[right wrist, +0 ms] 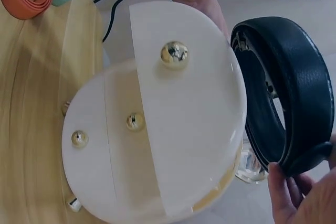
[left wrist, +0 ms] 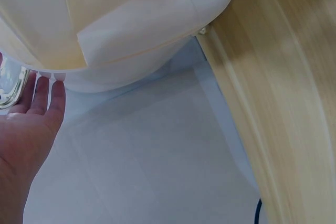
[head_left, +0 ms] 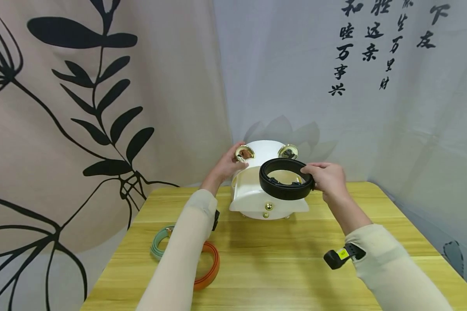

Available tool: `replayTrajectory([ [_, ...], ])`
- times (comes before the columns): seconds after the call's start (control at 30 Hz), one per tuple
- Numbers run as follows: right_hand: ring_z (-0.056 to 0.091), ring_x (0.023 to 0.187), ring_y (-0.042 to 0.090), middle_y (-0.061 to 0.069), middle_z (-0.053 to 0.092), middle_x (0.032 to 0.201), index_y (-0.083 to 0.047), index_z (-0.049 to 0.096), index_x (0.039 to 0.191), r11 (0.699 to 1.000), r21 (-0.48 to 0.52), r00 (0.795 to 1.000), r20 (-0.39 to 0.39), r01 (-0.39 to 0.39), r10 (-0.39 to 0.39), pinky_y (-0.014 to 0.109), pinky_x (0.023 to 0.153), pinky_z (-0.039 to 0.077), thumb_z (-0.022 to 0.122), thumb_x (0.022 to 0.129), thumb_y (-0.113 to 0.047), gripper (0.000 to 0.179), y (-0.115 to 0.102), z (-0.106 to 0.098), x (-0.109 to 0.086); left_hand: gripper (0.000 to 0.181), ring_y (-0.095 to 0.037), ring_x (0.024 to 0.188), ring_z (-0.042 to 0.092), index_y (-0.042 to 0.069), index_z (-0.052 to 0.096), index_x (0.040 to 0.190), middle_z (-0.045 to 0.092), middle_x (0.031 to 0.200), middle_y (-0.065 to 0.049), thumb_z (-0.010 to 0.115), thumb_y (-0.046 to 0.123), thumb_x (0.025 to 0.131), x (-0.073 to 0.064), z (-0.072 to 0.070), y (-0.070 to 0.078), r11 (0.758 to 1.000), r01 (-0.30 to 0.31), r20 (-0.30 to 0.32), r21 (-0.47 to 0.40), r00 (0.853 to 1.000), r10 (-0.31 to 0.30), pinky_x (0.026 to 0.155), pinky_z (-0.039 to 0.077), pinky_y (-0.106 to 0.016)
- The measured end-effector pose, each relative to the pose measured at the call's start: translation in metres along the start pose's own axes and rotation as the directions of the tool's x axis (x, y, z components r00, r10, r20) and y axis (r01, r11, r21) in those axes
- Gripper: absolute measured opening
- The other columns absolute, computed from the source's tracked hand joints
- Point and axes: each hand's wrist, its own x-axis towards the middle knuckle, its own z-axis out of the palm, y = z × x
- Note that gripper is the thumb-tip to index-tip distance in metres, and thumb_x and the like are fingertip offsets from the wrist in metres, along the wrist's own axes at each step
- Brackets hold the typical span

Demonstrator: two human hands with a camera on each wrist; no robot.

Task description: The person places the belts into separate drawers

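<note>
A white rounded storage box (head_left: 266, 149) with gold knobs and two round gold pieces on top stands toward the table's back. Its curved front cover (right wrist: 191, 108) juts forward, and a cream inside shows above it. My left hand (head_left: 226, 167) holds the box's upper left side by a round gold piece; in the left wrist view its fingers (left wrist: 56, 98) lie against the box's edge, thumb mostly hidden. With thumb and fingers, my right hand (head_left: 330, 179) pinches a coiled black belt (head_left: 284, 191). That belt hangs just in front of the opening, its buckle partly visible inside the coil.
On the wooden table (head_left: 272, 268), at the left, lie a coiled green belt (head_left: 155, 247) and a coiled orange belt (head_left: 215, 268), partly covered by my left sleeve. A printed cloth (head_left: 179, 86) hangs behind the table.
</note>
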Motion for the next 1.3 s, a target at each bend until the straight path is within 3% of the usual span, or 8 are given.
replayTrajectory([
  [0.17,0.058,0.070,0.005,0.012,0.061,0.117,0.004,0.067,0.121,1.000,-0.012,1.000,0.030,-0.008,0.008,0.023,0.060,0.054,0.071,0.086,-0.015,0.041,-0.002,0.008,-0.002,0.078,-0.030,0.126,0.051,0.015,0.031,0.155,0.054,0.135,-0.020,0.063,-0.012,0.089,0.001,0.000,0.000,1.000,-0.004,-0.006,0.006,1.000,0.004,0.105,0.041,-0.035],
  [0.47,0.058,0.089,0.012,0.014,0.058,0.129,0.002,0.066,0.124,0.998,-0.045,0.996,0.076,-0.045,0.048,0.029,0.074,0.056,0.070,0.087,-0.017,0.042,-0.001,0.015,0.001,0.078,-0.030,0.127,0.051,0.017,0.032,0.154,0.054,0.136,-0.019,0.064,-0.012,0.089,0.001,0.001,0.000,1.000,0.002,-0.008,-0.006,1.000,-0.002,0.104,0.042,-0.036],
  [0.8,0.061,0.071,0.010,0.005,0.060,0.096,0.006,0.066,0.114,0.997,-0.025,0.993,0.093,-0.076,0.078,0.030,0.068,0.057,0.072,0.083,-0.013,0.037,0.001,0.020,0.007,0.078,-0.030,0.127,0.051,0.016,0.032,0.154,0.054,0.134,-0.020,0.064,-0.013,0.089,0.002,0.001,0.000,1.000,-0.007,-0.010,-0.012,1.000,0.007,0.104,0.041,-0.036],
  [1.07,0.059,0.075,0.015,0.011,0.058,0.104,0.008,0.065,0.114,0.994,-0.068,0.986,0.132,-0.090,0.098,0.028,0.067,0.057,0.072,0.084,-0.013,0.038,0.002,0.023,0.010,0.078,-0.030,0.129,0.050,0.014,0.032,0.154,0.053,0.136,-0.021,0.063,-0.014,0.088,0.002,0.000,-0.001,1.000,-0.009,-0.004,-0.030,1.000,0.009,0.105,0.041,-0.035],
  [1.3,0.060,0.072,0.015,0.011,0.059,0.102,0.006,0.062,0.117,0.987,-0.081,0.982,0.118,-0.138,0.147,0.028,0.065,0.057,0.072,0.084,-0.015,0.041,0.003,0.028,0.013,0.078,-0.031,0.133,0.045,0.013,0.031,0.155,0.050,0.141,-0.022,0.063,-0.014,0.089,0.001,0.001,0.000,1.000,-0.007,0.002,-0.029,1.000,0.007,0.109,0.037,-0.036],
])
